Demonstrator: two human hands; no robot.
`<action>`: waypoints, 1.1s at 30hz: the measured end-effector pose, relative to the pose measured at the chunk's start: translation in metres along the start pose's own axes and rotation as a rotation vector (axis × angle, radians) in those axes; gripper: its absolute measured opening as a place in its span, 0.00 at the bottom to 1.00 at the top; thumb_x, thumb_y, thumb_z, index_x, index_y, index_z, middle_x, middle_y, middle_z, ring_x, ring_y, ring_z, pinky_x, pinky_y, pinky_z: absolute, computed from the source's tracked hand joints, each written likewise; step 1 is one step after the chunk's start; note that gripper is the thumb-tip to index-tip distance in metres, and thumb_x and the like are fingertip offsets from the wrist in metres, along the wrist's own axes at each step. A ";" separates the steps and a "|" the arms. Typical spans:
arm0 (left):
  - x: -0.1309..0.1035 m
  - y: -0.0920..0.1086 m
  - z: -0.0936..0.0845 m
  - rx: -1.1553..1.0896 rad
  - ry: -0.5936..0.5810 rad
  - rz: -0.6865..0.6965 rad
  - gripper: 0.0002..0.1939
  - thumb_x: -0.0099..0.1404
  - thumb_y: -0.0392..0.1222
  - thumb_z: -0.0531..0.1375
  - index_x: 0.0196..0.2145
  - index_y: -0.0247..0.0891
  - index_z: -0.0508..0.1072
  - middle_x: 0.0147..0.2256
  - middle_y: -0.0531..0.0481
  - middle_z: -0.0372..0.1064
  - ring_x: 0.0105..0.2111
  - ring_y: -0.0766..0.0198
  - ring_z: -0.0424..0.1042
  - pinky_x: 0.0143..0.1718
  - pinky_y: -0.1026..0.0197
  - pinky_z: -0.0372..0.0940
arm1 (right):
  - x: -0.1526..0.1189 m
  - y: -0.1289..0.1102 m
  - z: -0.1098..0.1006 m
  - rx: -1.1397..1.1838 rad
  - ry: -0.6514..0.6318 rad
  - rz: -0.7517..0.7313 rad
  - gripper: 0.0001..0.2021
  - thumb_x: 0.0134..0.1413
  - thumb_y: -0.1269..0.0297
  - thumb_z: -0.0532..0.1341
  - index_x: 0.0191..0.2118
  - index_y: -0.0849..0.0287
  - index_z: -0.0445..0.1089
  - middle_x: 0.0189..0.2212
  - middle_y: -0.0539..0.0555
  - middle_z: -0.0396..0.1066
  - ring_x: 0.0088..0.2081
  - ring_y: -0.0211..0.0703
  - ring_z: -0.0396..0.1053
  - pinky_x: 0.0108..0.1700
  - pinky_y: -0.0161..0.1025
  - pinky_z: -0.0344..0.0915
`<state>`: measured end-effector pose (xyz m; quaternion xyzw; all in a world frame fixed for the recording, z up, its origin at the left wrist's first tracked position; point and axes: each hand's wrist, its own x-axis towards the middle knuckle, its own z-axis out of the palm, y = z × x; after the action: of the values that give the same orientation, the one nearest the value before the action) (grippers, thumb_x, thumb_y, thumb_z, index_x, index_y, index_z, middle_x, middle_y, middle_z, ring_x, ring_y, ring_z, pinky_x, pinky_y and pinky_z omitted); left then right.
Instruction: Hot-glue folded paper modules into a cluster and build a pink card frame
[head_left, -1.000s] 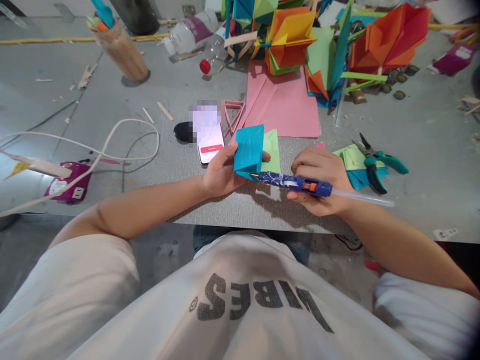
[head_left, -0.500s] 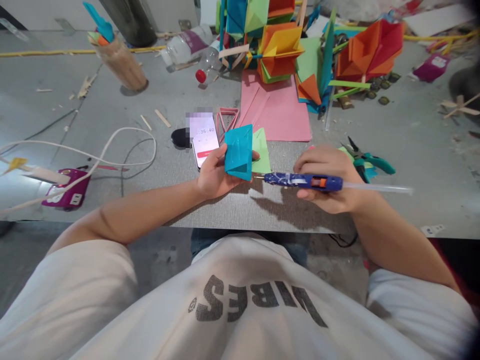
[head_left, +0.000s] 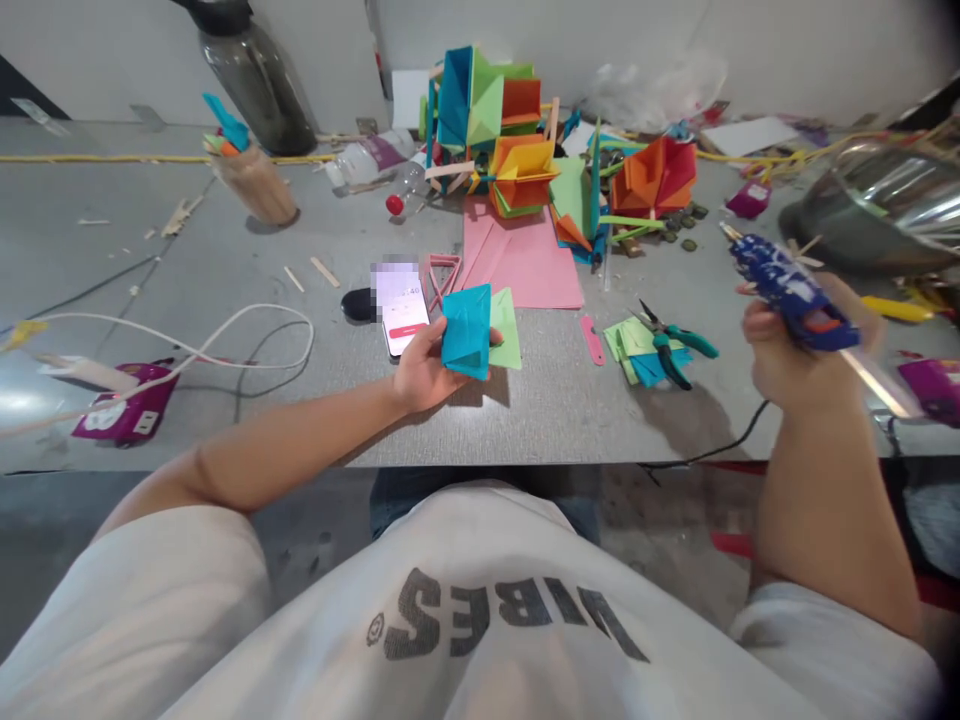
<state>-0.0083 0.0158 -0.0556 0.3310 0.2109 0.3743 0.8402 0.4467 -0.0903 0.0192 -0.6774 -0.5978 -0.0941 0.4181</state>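
Presently your left hand (head_left: 420, 380) grips the folded blue paper (head_left: 466, 330), thumb at its left edge, fingers behind, above the near part of the table (head_left: 360, 425). Light-green paper (head_left: 507, 330) shows at its right side; whether joined, cannot tell. Your right hand (head_left: 806, 365) is curled around the blue glue gun (head_left: 787, 285), raised well apart from the paper, nozzle up-left. Between hands: teal-handled pliers (head_left: 694, 341) on green and blue scraps (head_left: 628, 342). Phone (head_left: 403, 312) just beyond your left hand.
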 end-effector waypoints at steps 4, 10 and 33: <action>0.003 -0.002 0.001 -0.001 -0.003 0.019 0.28 0.83 0.66 0.64 0.55 0.38 0.86 0.52 0.39 0.89 0.45 0.52 0.89 0.41 0.52 0.85 | -0.012 0.057 -0.028 -0.531 -0.294 0.118 0.26 0.68 0.58 0.66 0.66 0.63 0.80 0.57 0.83 0.86 0.56 0.72 0.86 0.61 0.62 0.74; 0.004 -0.001 0.002 0.014 -0.031 0.019 0.29 0.82 0.67 0.66 0.57 0.37 0.86 0.51 0.38 0.90 0.43 0.52 0.89 0.41 0.51 0.86 | -0.028 0.112 -0.038 -0.775 -0.621 0.197 0.38 0.69 0.60 0.53 0.77 0.74 0.72 0.62 0.91 0.82 0.64 0.82 0.81 0.67 0.73 0.71; 0.002 -0.008 -0.006 0.225 -0.146 0.111 0.36 0.73 0.76 0.70 0.54 0.39 0.89 0.53 0.36 0.91 0.50 0.45 0.91 0.53 0.47 0.84 | -0.004 -0.143 0.154 0.850 -0.854 0.242 0.29 0.56 0.50 0.82 0.56 0.49 0.71 0.25 0.41 0.69 0.28 0.46 0.72 0.36 0.45 0.68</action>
<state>-0.0066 0.0155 -0.0652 0.4609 0.1710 0.3690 0.7888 0.2616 0.0019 -0.0161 -0.4923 -0.6168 0.4803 0.3828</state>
